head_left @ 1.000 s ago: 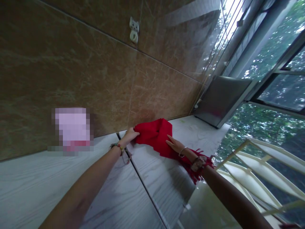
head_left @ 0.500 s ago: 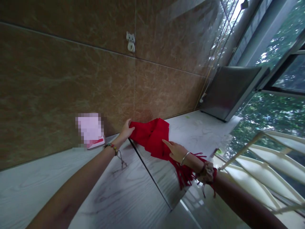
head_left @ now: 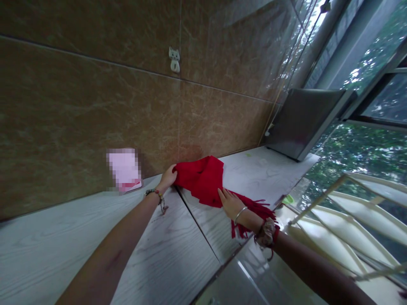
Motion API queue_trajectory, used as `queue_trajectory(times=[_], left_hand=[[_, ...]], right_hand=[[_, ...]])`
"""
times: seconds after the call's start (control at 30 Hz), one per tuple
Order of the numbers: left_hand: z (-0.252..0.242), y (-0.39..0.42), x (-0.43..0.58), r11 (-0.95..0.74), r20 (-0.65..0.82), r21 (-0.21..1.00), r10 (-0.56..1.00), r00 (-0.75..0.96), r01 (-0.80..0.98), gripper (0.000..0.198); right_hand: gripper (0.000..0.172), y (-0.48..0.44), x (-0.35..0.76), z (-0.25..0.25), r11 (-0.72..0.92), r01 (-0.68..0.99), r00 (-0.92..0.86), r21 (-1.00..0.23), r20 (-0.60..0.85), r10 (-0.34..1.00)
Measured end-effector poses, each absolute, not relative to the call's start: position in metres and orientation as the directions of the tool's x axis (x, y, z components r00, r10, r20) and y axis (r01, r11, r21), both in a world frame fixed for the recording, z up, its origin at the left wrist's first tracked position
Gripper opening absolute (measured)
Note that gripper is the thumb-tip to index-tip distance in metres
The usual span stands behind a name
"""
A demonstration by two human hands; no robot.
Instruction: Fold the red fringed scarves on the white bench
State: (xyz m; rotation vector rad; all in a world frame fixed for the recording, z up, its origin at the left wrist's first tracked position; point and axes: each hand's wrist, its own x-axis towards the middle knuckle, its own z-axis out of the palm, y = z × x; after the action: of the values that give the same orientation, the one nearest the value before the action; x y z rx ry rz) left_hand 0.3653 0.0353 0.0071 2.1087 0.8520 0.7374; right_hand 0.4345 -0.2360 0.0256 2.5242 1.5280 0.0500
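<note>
A red fringed scarf (head_left: 203,180) lies partly folded across a pale wood-grain tabletop, with its tasselled end hanging towards the near edge. My left hand (head_left: 168,176) grips the scarf's far left corner between thumb and fingers, close to the wall. Flat on the cloth near the fringe rests my right hand (head_left: 231,204), its fingers stretched out. A beaded bracelet is on my left wrist; a bangle and a scrunchie are on the right.
Behind the table (head_left: 127,237) rises a brown tiled wall (head_left: 95,106) with a white cat-shaped hook (head_left: 174,60). A pink-white blurred item (head_left: 125,167) leans there. To the right stand a dark grey box-like appliance (head_left: 305,120) and a cream shelf rack (head_left: 340,220).
My right hand has gone from a pointing finger to fingers laid flat, slightly lower on the scarf. The fringe has spread out further right. My left hand keeps its corner.
</note>
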Motion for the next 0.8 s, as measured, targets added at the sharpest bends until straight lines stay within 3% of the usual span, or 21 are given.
queue_trajectory(times=[0.17, 0.27, 0.37, 0.47, 0.6, 0.7, 0.8], left_hand=[[0.015, 0.036, 0.363, -0.536, 0.258, 0.771, 0.756, 0.601, 0.343, 0.038], [0.017, 0.033, 0.364, -0.559, 0.281, 0.75, 0.754, 0.594, 0.355, 0.038], [0.013, 0.027, 0.364, -0.575, 0.278, 0.721, 0.751, 0.598, 0.387, 0.038], [0.008, 0.02, 0.362, -0.584, 0.262, 0.691, 0.752, 0.606, 0.426, 0.04], [0.011, 0.009, 0.357, -0.596, 0.269, 0.654, 0.759, 0.593, 0.466, 0.047], [0.018, -0.002, 0.352, -0.648, 0.347, 0.542, 0.752, 0.56, 0.535, 0.054], [0.021, -0.019, 0.35, -0.863, 0.507, 0.322, 0.504, 0.699, 0.389, 0.052]], right_hand=[[0.049, -0.241, 0.446, 0.048, -0.354, 0.915, 0.372, 0.195, -0.066, 0.926], [0.034, -0.251, 0.461, 0.066, -0.349, 0.902, 0.332, 0.255, 0.111, 0.937], [0.035, -0.266, 0.476, 0.065, -0.297, 0.905, 0.223, 0.305, 0.256, 0.941], [0.039, -0.281, 0.484, 0.042, -0.173, 0.936, 0.114, 0.305, 0.202, 0.973], [0.042, -0.289, 0.487, 0.016, -0.15, 0.943, 0.1, 0.298, 0.177, 0.979], [0.042, -0.291, 0.49, 0.016, -0.145, 0.946, 0.083, 0.291, 0.216, 0.973], [0.043, -0.294, 0.493, 0.014, -0.115, 0.953, 0.049, 0.28, 0.233, 0.971]])
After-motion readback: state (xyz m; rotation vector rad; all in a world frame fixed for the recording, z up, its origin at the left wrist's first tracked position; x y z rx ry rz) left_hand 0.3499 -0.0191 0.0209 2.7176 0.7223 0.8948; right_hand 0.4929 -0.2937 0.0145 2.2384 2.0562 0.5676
